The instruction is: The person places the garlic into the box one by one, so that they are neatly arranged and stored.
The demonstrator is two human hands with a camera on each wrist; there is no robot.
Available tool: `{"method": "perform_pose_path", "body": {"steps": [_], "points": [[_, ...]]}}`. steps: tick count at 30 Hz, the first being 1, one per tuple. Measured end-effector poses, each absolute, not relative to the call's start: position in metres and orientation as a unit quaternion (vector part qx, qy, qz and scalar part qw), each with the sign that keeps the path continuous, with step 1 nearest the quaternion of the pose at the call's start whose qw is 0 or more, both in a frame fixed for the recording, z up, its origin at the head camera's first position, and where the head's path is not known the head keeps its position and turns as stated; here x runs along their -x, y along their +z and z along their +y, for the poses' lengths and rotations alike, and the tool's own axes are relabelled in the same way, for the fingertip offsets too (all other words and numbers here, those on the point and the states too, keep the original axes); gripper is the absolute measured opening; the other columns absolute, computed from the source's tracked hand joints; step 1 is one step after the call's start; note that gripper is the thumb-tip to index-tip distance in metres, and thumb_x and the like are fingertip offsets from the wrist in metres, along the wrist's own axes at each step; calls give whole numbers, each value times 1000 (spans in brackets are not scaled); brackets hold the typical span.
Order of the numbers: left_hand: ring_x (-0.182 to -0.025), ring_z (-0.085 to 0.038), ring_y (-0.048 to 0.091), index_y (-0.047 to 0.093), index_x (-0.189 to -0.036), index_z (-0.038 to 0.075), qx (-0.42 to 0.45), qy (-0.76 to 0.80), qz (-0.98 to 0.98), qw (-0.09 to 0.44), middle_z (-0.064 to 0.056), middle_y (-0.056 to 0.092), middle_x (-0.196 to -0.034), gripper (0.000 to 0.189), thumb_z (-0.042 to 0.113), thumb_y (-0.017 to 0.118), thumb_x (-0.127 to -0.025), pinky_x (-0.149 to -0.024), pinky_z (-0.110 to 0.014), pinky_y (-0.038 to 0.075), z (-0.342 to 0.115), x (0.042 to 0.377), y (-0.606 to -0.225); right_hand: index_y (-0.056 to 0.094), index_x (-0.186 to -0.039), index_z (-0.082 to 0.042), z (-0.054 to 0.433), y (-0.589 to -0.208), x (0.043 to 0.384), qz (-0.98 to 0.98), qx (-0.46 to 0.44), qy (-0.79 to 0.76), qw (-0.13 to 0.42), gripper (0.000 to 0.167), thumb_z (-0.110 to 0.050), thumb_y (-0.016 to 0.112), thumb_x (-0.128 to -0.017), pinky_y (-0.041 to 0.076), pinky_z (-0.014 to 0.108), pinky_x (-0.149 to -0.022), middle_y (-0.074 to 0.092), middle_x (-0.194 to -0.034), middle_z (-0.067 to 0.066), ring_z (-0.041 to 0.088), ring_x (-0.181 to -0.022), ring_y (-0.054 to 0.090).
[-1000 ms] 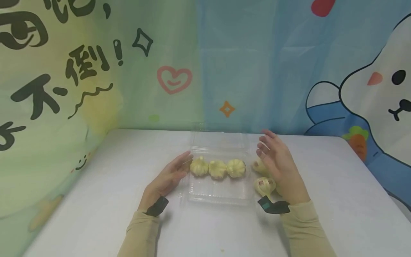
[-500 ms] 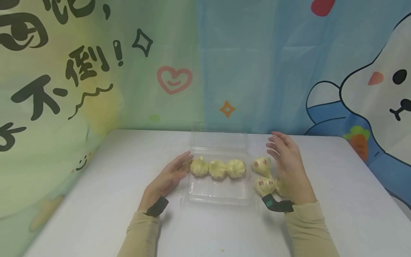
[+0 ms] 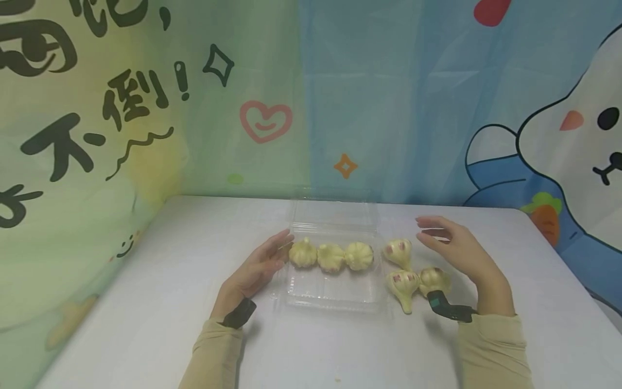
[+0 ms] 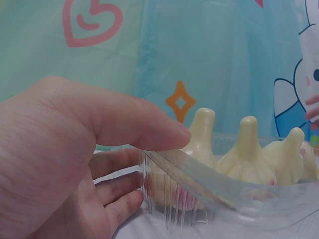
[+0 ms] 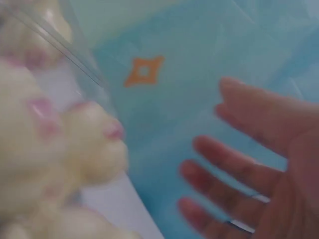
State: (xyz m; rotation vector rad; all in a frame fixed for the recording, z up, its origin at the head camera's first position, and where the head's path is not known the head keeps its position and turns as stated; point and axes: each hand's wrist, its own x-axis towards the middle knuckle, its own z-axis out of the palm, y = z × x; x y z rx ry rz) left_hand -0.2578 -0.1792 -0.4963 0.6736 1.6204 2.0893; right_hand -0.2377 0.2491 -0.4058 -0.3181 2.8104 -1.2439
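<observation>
A clear plastic clamshell container (image 3: 335,296) stands with its lid raised. Three garlic bulbs (image 3: 331,258) form a row inside, stems up in the left wrist view. At its left wall, my left hand (image 3: 257,266) holds the container, thumb (image 4: 164,134) over the rim and fingers (image 4: 119,201) along the outside. My right hand (image 3: 457,246) hovers to the right with spread fingers, holding nothing. Below and left of it, three more bulbs lie outside the container: one at the back (image 3: 398,253), one in front (image 3: 403,286), and one at the right (image 3: 434,280), partly covered by the wrist strap.
The raised lid (image 3: 335,214) leans toward the back of the white table (image 3: 311,351). A printed cloth (image 3: 379,97) hangs right behind the table's far edge. Dark straps (image 3: 449,309) sit on both wrists.
My right hand has moved to the right and lowered, uncovering the loose bulbs. The left hand stays at the container's wall, and the container and bulbs keep their places.
</observation>
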Motion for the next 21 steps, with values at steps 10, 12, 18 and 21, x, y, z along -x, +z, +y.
{"method": "perform_pose_path", "body": {"steps": [10, 12, 18, 21], "points": [[-146, -38, 11, 9, -152, 5, -246, 747, 584, 202, -19, 8, -159, 72, -5, 46, -91, -119, -52, 2, -180, 258, -497, 23, -147, 0, 280, -395, 219, 939, 21, -300, 170, 81, -59, 41, -94, 53, 54, -85, 41, -133, 36, 46, -113, 54], [-146, -38, 10, 9, -152, 5, -247, 747, 584, 201, -19, 8, -159, 72, -6, 45, -91, -119, -52, 2, -180, 258, -497, 14, -148, 2, 282, -397, 217, 928, 9, -308, 209, 85, -59, 39, -94, 55, 52, -83, 40, -131, 39, 44, -108, 58], [-146, -38, 8, 11, -152, 6, -248, 749, 581, 201, -20, 7, -159, 71, -5, 47, -91, -119, -50, 3, -180, 258, -497, -5, -149, 0, 283, -403, 217, 894, -21, -334, 298, 95, -63, 39, -92, 56, 51, -80, 35, -133, 42, 40, -106, 59], [-146, -39, 7, 9, -152, 5, -250, 747, 582, 202, -21, 6, -159, 72, -5, 46, -91, -119, -48, 5, -179, 258, -497, -7, -150, -3, 282, -407, 216, 884, -24, -346, 314, 96, -62, 42, -92, 57, 48, -79, 32, -135, 42, 38, -105, 60]]}}
